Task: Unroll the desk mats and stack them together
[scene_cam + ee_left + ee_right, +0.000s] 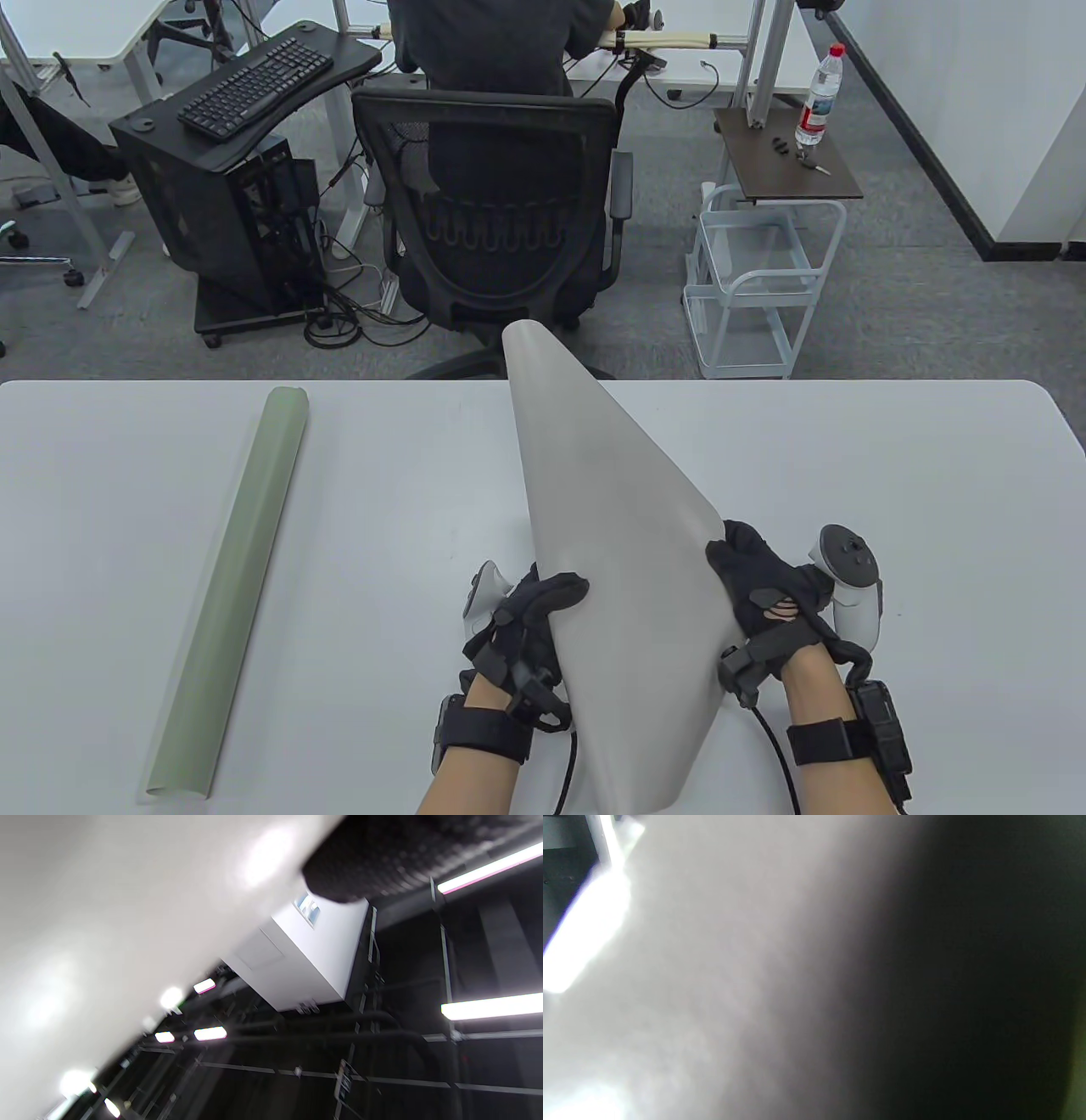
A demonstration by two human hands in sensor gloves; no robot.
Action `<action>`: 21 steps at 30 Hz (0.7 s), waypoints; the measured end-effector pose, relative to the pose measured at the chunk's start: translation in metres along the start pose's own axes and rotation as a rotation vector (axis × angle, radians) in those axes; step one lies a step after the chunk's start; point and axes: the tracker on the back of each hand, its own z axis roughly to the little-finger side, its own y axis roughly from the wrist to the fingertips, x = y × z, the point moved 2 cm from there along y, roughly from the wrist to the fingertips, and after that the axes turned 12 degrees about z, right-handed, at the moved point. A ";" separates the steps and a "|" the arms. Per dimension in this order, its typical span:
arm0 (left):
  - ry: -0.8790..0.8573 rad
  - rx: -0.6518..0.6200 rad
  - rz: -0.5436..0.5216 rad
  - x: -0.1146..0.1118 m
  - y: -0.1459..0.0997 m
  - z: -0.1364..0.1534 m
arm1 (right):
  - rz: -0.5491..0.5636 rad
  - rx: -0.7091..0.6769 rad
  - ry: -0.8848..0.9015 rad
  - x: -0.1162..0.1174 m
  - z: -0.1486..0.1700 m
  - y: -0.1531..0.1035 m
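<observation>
A grey desk mat [602, 526] is half unrolled into a cone shape and is held up off the white table [891, 475], its narrow rolled end pointing away past the far edge. My left hand [530, 632] grips its left edge near the wide end. My right hand [768, 598] grips its right edge. A green desk mat [233, 594] lies rolled up tight on the left of the table, running front to back. The left wrist view shows the grey mat [106, 921] close up and one gloved finger [382, 853]. The right wrist view is filled by the blurred grey mat [712, 984].
Beyond the table's far edge stand a black office chair [501, 221] with a seated person, a white wire cart [755, 280] and a black computer stand with a keyboard [254, 85]. The left wrist view looks up at ceiling lights.
</observation>
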 end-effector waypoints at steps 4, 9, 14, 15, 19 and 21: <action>0.018 -0.045 0.032 -0.003 0.000 -0.005 | 0.022 0.000 0.031 -0.007 0.001 -0.001; -0.009 -0.064 -0.003 0.004 -0.007 -0.010 | 0.085 0.009 0.042 -0.025 0.004 -0.004; -0.030 -0.070 -0.061 0.007 -0.011 -0.009 | 0.116 0.006 0.032 -0.036 0.008 -0.004; -0.028 -0.073 -0.081 0.008 -0.011 -0.009 | 0.121 0.004 0.034 -0.037 0.009 -0.004; -0.037 -0.006 -0.049 0.003 -0.004 -0.005 | 0.090 0.013 0.053 -0.036 0.011 -0.004; -0.035 0.001 -0.029 0.000 0.000 -0.005 | 0.073 0.011 0.054 -0.036 0.011 -0.005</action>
